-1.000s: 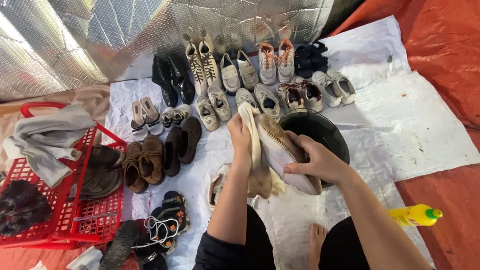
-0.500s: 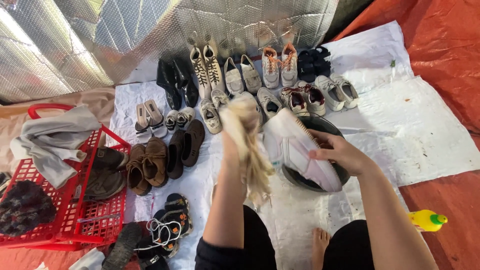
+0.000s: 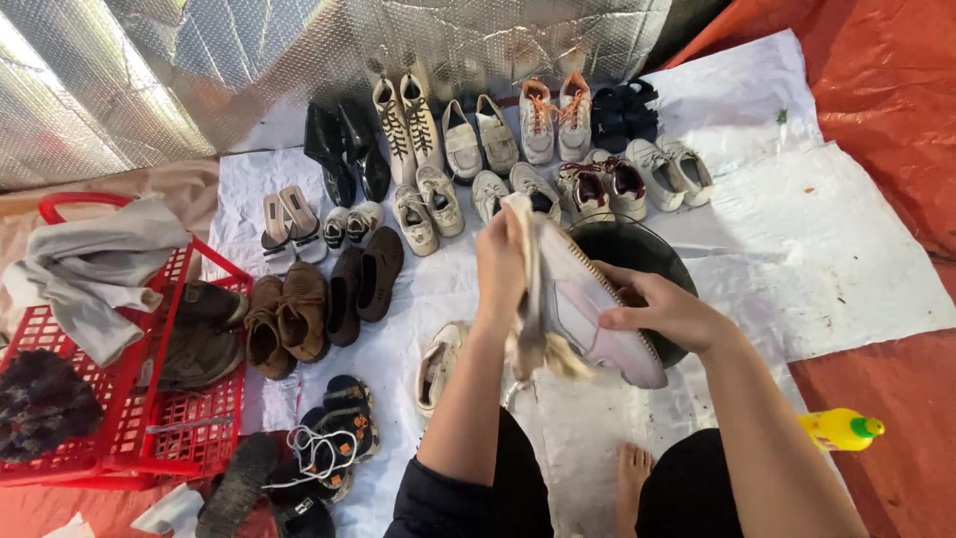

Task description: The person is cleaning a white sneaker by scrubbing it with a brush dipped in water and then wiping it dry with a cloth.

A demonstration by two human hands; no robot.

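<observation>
My right hand [image 3: 665,309] grips a white sneaker [image 3: 597,314] by its side, sole turned up, over a dark round basin [image 3: 637,254]. My left hand [image 3: 501,264] holds a beige cloth [image 3: 533,334] pressed against the sneaker's sole edge; the cloth hangs down below the hand. A single white sneaker [image 3: 438,364] lies on the white sheet [image 3: 817,239] just left of my left forearm.
Rows of shoes line the sheet in front of a silver foil wall: black boots [image 3: 347,149], orange-laced sneakers [image 3: 556,118], brown shoes [image 3: 287,321]. A red basket [image 3: 129,418] with shoes and a grey garment stands at left. A yellow bottle [image 3: 841,428] lies at right on orange tarp.
The left hand with the cloth has come back against the sneaker after lifting away from it half a second ago. The sneaker stays over the basin.
</observation>
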